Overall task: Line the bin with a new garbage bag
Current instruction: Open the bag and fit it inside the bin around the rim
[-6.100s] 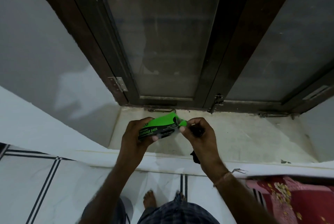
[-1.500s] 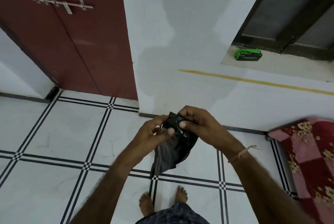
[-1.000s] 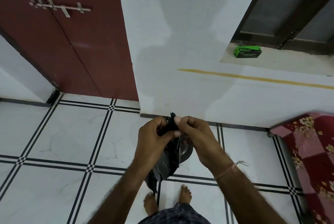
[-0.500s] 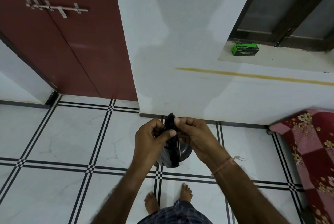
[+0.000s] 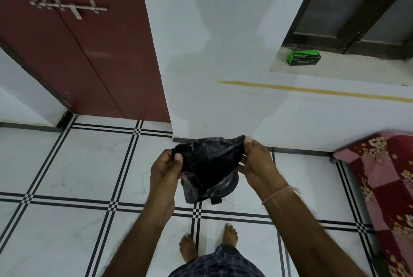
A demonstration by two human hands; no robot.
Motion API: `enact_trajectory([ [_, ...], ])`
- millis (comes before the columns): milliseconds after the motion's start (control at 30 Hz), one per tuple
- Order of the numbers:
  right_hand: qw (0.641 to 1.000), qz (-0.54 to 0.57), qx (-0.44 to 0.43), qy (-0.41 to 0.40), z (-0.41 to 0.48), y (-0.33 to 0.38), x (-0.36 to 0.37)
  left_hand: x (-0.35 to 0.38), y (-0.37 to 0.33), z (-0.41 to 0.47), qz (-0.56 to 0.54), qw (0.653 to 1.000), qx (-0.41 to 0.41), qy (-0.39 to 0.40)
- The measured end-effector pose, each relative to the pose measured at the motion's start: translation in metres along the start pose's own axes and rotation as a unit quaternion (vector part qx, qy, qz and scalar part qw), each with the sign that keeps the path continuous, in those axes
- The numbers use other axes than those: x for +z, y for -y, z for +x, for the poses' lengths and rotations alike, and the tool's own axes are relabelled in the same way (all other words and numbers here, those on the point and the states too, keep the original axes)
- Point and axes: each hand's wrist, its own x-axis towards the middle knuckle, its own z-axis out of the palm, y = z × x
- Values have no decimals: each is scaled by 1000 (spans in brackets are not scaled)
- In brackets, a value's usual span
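Dim, even indoor light; wide-angle bending at edges, soft shadow on wall.

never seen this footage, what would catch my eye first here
At centre, the left hand and right hand stretch a crumpled black garbage bag open above the tiled floor. A bright green garbage bag box sits on the window ledge, upper right.

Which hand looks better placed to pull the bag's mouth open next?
Probably the right hand: it pinches the black garbage bag at its raised top edge, while the left hand grips lower.
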Motion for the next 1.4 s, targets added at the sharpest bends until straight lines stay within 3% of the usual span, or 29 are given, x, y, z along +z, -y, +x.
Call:
enact_trajectory([
  [100, 997, -36, -74, -16, 7, -6, 2, -6, 9, -1, 69, 998, 1, 10],
  [233, 978, -118, -167, 36, 9, -1, -2, -2, -3, 0, 83, 996, 8, -26],
  [333, 962, -161, -193, 109, 8, 7, 1, 14, -20, 7, 126, 985, 10, 116],
  [433, 946, -186, -192, 183, 9, 16, 6, 33, -28, 14, 218, 945, 13, 242],
  [633, 934, -204, -169, 238, 15, 38, 5, 38, -31, 29, 276, 919, 77, 272],
  [767, 943, -165, -141, 250, 22, 41, 8, 41, -25, 24, 146, 932, -56, 328],
  [867, 959, -167, -129, 190, 34, 34, 12, 48, -20, 17, 83, 946, -95, 298],
  [967, 928, -279, -246, -35, 38, 18, 4, 57, -13, 16, 61, 977, -87, 185],
  [1000, 917, -276, -275, -88, 31, 14, 0, 59, -11, 17, 64, 984, -76, 146],
  [1033, 926, -246, -276, -80, 20, 11, -3, 60, -9, 18, 65, 990, -65, 108],
  [1100, 969, -166, -175, 62, -3, 8, -3, 62, -9, 23, 85, 993, -41, 71],
  [1167, 976, -129, -54, 169, -15, 4, 0, 62, -8, 26, 131, 988, -19, 76],
  [1400, 988, -41, 27, 144, 6, -1, -7, 66, -8, 23, 139, 984, 2, 115],
])
